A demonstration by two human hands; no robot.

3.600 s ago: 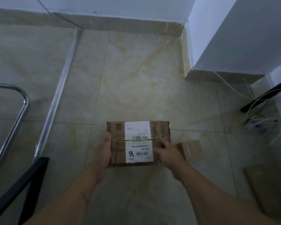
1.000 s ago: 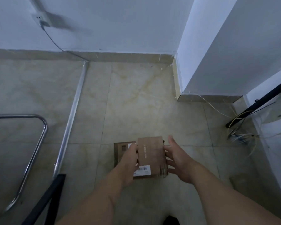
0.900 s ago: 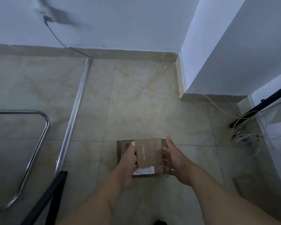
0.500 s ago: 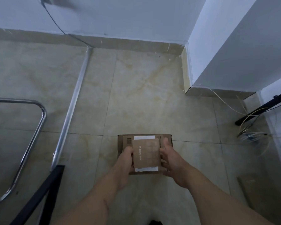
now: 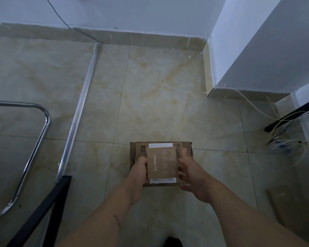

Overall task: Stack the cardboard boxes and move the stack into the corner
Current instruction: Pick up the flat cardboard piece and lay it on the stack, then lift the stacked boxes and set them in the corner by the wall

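Observation:
A large cardboard box (image 5: 186,148) with a white shipping label sits on the tiled floor in the lower middle. A smaller flat cardboard box (image 5: 162,162) lies on top of it, roughly centred. My left hand (image 5: 139,168) grips the small box's left edge. My right hand (image 5: 189,168) presses against its right edge with the fingers spread along the side. Another flat cardboard box (image 5: 284,204) lies on the floor at the lower right, dim and partly cut off. The wall corner (image 5: 203,41) is ahead, up and to the right.
A metal pipe (image 5: 78,111) runs along the floor on the left. A chrome tube frame (image 5: 41,132) and a black bar (image 5: 43,211) stand at the lower left. A white wall block (image 5: 257,50) juts out on the right, with loose cables (image 5: 284,139) beside it.
The small box has been set down and squared onto the labelled box, both hands staying on its sides. The view has tilted down, so the wall shows less.

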